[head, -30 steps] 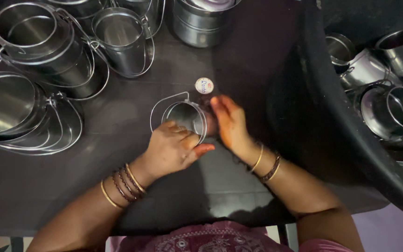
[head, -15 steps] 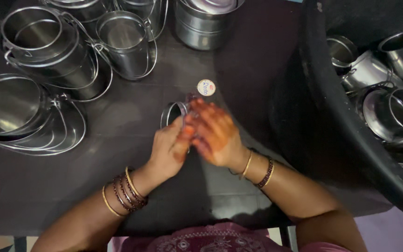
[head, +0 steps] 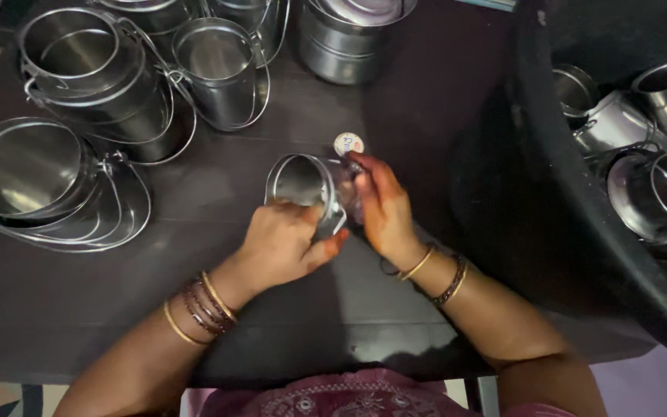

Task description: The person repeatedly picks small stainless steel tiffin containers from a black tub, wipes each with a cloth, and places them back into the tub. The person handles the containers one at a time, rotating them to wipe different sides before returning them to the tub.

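- Your left hand (head: 283, 243) grips a small steel pail (head: 306, 185) lying tipped on the bench (head: 63, 309); its inside looks empty.
- Your right hand (head: 380, 208) clasps its base.
- A round sticker (head: 348, 144) lies just beyond.
- The black tub (head: 550, 232) holds more pails.

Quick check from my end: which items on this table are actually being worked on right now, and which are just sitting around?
In hand:
small steel can, gripped by left hand and right hand
round sticker, just beyond the can

Lying about:
steel pails at the table's far left
black tub holding more steel cans
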